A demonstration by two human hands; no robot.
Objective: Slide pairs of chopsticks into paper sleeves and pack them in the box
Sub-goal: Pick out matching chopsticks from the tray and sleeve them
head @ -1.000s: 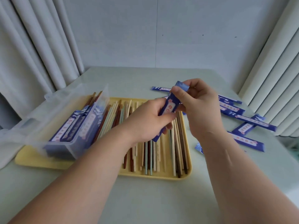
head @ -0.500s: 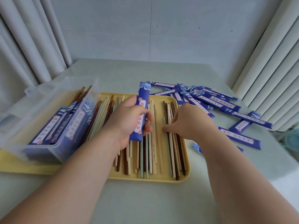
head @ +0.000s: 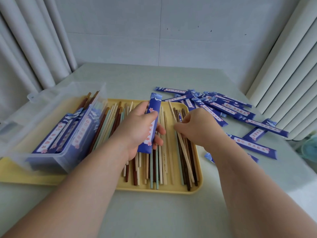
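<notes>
My left hand point(head: 137, 129) holds a blue paper sleeve point(head: 151, 115) upright over the yellow tray point(head: 171, 190). Loose chopsticks point(head: 157, 169) in cream, brown and pale green lie lengthwise in the tray. My right hand point(head: 197, 129) rests on the chopsticks at the tray's right side, its fingertips pinching a cream chopstick point(head: 184, 152) that lies slanted across the others. A clear plastic box point(head: 56, 127) stands on the tray's left part with several sleeved pairs inside.
A pile of empty blue sleeves point(head: 221, 107) lies on the pale table to the right of the tray. White curtains hang at left and right. The box's clear lid point(head: 15, 124) leans open at the far left.
My right hand let go of the sleeve, dropped to the tray and has now taken hold of a cream chopstick. The left hand keeps the sleeve, lowered over the tray.
</notes>
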